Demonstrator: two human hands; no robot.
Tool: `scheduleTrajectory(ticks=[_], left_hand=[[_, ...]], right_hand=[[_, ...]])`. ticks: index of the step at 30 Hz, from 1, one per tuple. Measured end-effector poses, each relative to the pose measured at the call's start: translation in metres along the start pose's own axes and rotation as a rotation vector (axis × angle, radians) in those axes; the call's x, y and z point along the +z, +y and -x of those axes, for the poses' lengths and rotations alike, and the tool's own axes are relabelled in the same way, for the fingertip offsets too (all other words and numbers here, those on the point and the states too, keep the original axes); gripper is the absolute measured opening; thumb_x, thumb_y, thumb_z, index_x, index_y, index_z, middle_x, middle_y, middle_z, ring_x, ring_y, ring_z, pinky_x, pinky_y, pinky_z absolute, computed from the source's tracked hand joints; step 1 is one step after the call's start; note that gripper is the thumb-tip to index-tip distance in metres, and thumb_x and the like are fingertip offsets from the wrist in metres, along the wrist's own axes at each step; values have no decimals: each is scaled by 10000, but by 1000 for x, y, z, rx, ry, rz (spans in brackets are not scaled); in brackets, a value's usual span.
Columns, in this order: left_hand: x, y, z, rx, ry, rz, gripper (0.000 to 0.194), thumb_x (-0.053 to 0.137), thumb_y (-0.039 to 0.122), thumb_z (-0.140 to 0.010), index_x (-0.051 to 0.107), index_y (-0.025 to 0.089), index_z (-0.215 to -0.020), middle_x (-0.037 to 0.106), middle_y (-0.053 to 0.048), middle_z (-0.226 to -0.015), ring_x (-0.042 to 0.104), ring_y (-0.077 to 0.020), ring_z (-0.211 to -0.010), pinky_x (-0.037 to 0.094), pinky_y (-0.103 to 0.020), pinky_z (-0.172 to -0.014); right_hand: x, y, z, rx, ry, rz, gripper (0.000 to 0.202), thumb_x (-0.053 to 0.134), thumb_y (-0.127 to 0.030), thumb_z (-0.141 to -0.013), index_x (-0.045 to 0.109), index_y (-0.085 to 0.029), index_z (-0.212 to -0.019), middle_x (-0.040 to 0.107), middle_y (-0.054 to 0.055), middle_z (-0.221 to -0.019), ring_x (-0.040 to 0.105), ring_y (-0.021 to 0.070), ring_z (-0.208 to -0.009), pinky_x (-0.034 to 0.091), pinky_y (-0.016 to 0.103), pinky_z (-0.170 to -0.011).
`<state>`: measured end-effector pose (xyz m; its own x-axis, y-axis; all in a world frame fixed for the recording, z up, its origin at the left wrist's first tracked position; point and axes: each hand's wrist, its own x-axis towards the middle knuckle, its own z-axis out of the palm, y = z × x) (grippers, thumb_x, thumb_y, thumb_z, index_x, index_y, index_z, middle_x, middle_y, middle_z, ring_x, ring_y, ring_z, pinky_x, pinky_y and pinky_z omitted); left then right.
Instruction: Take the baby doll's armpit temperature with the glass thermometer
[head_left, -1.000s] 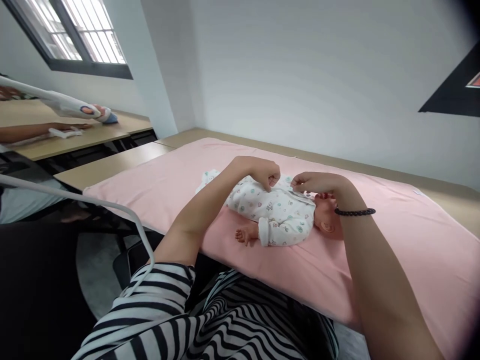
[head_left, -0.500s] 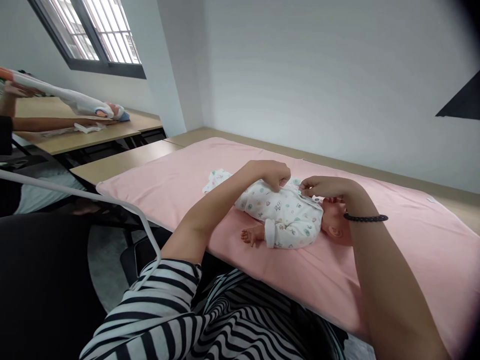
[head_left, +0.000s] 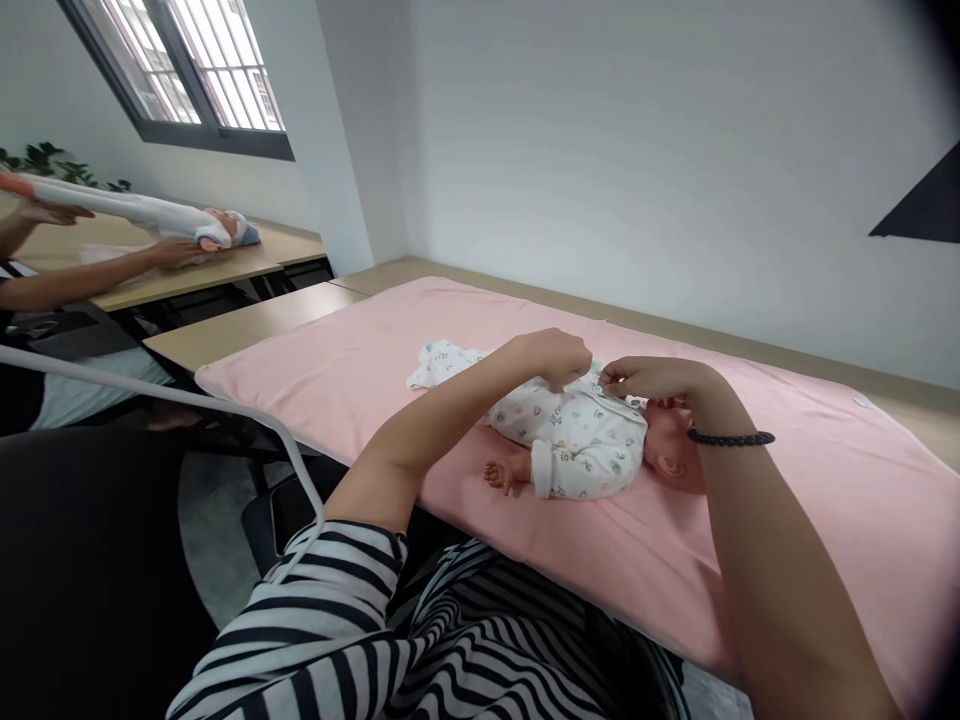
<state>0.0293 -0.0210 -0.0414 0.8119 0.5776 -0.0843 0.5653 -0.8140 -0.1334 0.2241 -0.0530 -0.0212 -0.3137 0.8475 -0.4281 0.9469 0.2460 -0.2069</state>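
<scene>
Left hand (head_left: 556, 357) and right hand (head_left: 651, 377) both pinching romper (head_left: 577, 438) front on doll (head_left: 675, 450); fabric likely slipping free if tugged unevenly.

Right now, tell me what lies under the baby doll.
The baby doll lies on a pink sheet spread over the table. The sheet beneath its body is hidden, as is the tabletop under the sheet.

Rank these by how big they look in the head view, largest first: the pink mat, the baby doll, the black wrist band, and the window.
1. pink mat
2. window, though it is cut off by the frame edge and farther away
3. baby doll
4. black wrist band
</scene>
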Motion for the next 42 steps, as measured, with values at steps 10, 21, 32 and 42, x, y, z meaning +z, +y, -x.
scheduleTrajectory(ticks=[10, 21, 32, 42], left_hand=[[-3, 0, 1, -74, -81, 83, 95, 736, 212, -750, 677, 178, -816, 718, -104, -930, 607, -235, -766, 355, -343, -626], [-3, 0, 4, 12, -6, 76, 208, 663, 27, -687, 561, 198, -745, 653, -80, -865, 539, -224, -732, 283, -338, -640], [-19, 4, 24, -69, -33, 220, 267, 654, 88, -676, 421, 216, -694, 508, -16, -766, 395, -166, -638, 238, -340, -628], [-23, -1, 29, -135, -117, 248, 152, 599, 107, -809, 497, 214, -774, 587, -35, -888, 450, -175, -690, 297, -348, -640]], right_hand=[[7, 19, -16, -1, -28, -149, 257, 664, -417, -850, 650, -231, -1026, 643, 53, -965, 487, 146, -628, 346, 269, -494], [7, 17, -18, 29, -66, -147, 293, 629, -416, -860, 643, -246, -1097, 636, 65, -992, 480, 152, -610, 350, 291, -482], [9, 24, -19, 66, -50, -135, 291, 613, -477, -856, 636, -257, -1044, 589, 41, -877, 438, 149, -575, 320, 295, -470], [8, 5, 6, -259, -76, -23, 409, 624, -650, -888, 640, -267, -1031, 682, 32, -1037, 604, 250, -987, 480, 333, -829]])
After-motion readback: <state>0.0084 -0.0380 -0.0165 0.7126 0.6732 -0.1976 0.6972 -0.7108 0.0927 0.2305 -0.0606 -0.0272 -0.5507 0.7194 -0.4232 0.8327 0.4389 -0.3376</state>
